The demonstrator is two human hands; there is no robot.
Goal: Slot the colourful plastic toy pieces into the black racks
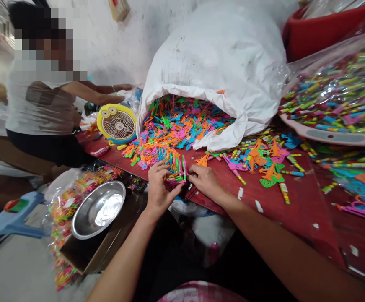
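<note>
Fingers (166, 167) of the left hand (161, 188) and right hand (205, 182) pinch together on a stack of light, stiff plastic shapes (177, 180) at the red table's (298, 209) edge, easiest held by its sides.

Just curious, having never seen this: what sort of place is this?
Probably a small workshop handling plastic toys: a white sack spills bright plastic pieces onto a red table, a pale tray holds more, and a co-worker sits alongside.
</note>
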